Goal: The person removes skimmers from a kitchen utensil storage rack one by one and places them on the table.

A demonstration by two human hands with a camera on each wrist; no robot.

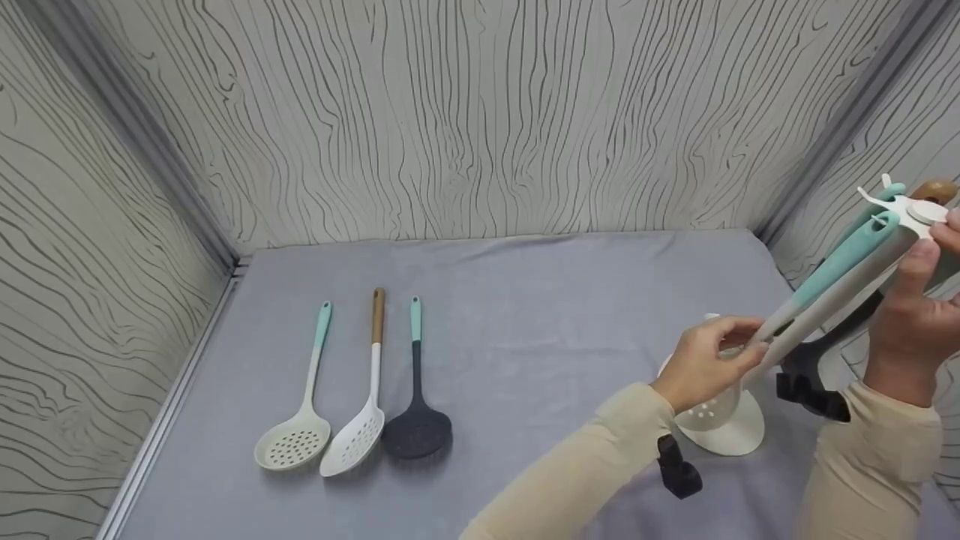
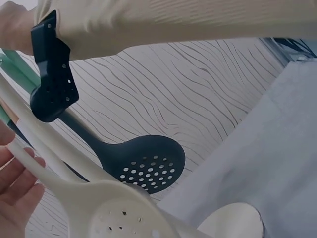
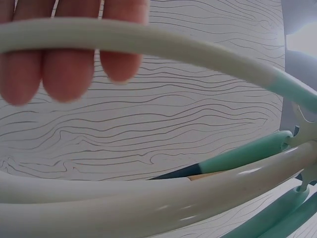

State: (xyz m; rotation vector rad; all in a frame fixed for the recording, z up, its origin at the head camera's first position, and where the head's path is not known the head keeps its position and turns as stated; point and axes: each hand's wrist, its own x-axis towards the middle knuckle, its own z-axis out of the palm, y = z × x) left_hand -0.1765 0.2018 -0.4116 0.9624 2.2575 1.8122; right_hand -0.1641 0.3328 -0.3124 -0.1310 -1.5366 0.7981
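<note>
A white utensil stand (image 1: 919, 214) leans at the right of the head view, its hooked top carrying several utensils and its round base (image 1: 739, 431) low down. At that top, my right hand (image 1: 919, 322) grips with thumb and fingers. My left hand (image 1: 709, 364) holds the cream handle of a skimmer with a turquoise end (image 1: 847, 259), thumb and fingers on either side. Its holed cream bowl (image 2: 119, 218) shows large in the left wrist view. Behind it hangs a dark skimmer (image 2: 146, 161). Fingers (image 3: 69, 74) lie behind the cream handle in the right wrist view.
Three skimmers lie side by side on the grey cloth (image 1: 540, 390): a cream one with a turquoise end (image 1: 296, 446), a white one with a brown end (image 1: 356, 442), and a dark one with a turquoise end (image 1: 417, 431). Patterned walls (image 1: 465, 120) enclose the table.
</note>
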